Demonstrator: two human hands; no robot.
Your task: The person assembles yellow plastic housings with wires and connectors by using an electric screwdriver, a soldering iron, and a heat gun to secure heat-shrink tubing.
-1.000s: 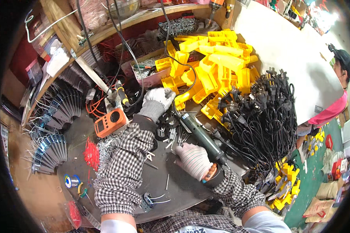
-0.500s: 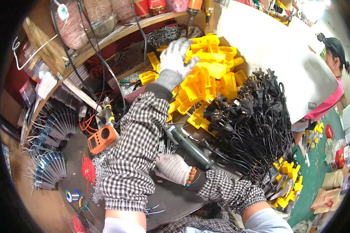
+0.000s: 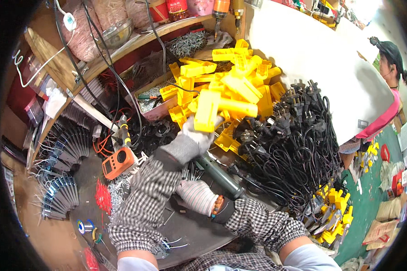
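Note:
My left hand (image 3: pixel 195 137), in a grey-white glove, grips a yellow plastic housing (image 3: pixel 206 110) with a boxy body and a tube-like handle sticking out to the right. Behind it lies a heap of similar yellow shells (image 3: pixel 239 86). Nearer to me, my right hand (image 3: pixel 197 194) wears a striped glove and rests low over the dark bench; its fingers are hidden behind the left sleeve. Just beyond that hand lies a dark green cylindrical tool (image 3: pixel 224 177). Several loose screws (image 3: pixel 193 171) are next to it.
A thick bundle of black plug cords (image 3: pixel 294 144) covers the right side. An orange meter (image 3: pixel 119 162), red pieces (image 3: pixel 102 196) and a solder spool (image 3: pixel 85 226) lie to the left. Power drivers (image 3: pixel 220 13) hang above. Another person (image 3: pixel 389 67) is at far right.
My left hand has come back toward me from the yellow heap and now has a yellow housing in it. My right hand has stayed in nearly the same place.

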